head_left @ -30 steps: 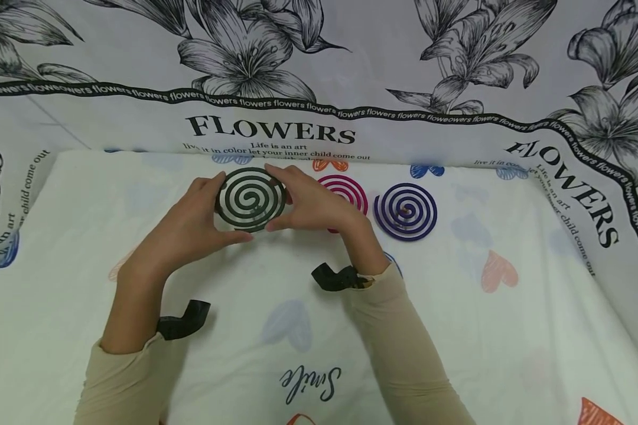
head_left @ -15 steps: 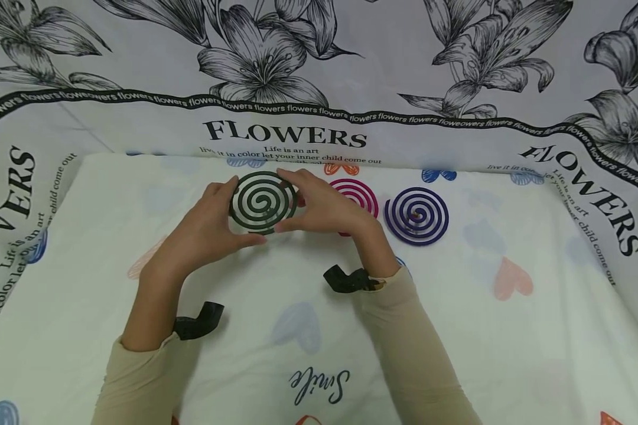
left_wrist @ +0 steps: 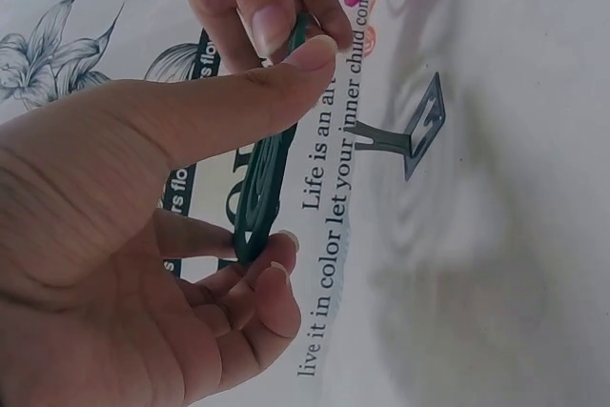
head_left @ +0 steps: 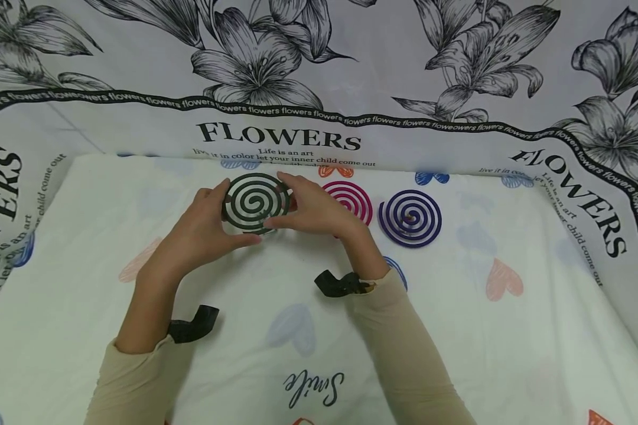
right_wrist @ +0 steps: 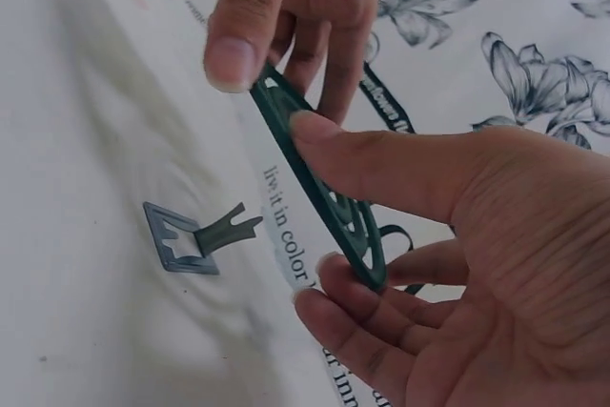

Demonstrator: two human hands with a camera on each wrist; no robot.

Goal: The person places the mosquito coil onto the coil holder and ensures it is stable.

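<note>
A dark green mosquito coil [head_left: 255,202] is held level between both hands, over a small metal stand [left_wrist: 386,137] with a square cut-out base and a forked upright. My left hand [head_left: 197,233] grips its left rim, thumb on the near side and fingers on the far side. From the right, my right hand [head_left: 321,206] pinches the coil's edge; in the right wrist view the thumb lies over the flat green coil [right_wrist: 329,199] and the fingers are beneath. Both wrist views show a gap between coil and stand [right_wrist: 224,233].
Right of the hands are a pink mosquito coil [head_left: 365,206], partly hidden behind the right hand, and a purple one [head_left: 410,218] with a small metal tip at its centre. A white printed cloth [head_left: 234,366] covers the surface; a flower-printed sheet [head_left: 372,71] lies beyond.
Both hands keep their grip on the green coil. The right thumb has slid slightly left along its near rim. The head view has shifted a little.
</note>
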